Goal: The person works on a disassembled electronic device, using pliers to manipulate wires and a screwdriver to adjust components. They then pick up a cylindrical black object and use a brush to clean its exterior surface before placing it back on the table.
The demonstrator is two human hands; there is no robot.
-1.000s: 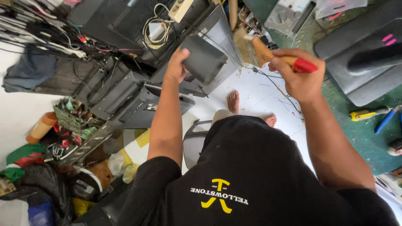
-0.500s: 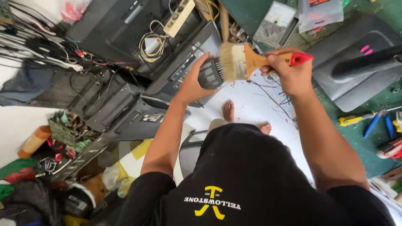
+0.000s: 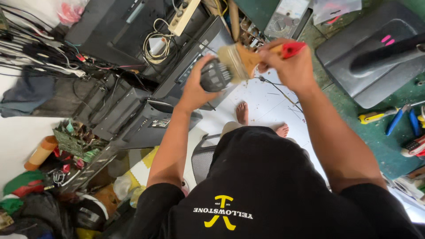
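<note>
Paintbrush against black part (handheld)

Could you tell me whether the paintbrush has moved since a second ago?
Yes. The paintbrush in the right hand has swung left, away from the grey monitor stand, and its bristles now touch the small black part in the left hand.

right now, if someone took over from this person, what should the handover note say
Left hand: holds a small dark ribbed part up in the air over the white floor.
Right hand: grips a paintbrush with a red-ended handle, bristles against the part.
Done: brush is on the part; bits of debris lie on the floor below.
Left: I can't tell how clean the part is; brushing looks unfinished.
Nearby: pliers on the green mat at right, black casings at left.
</note>
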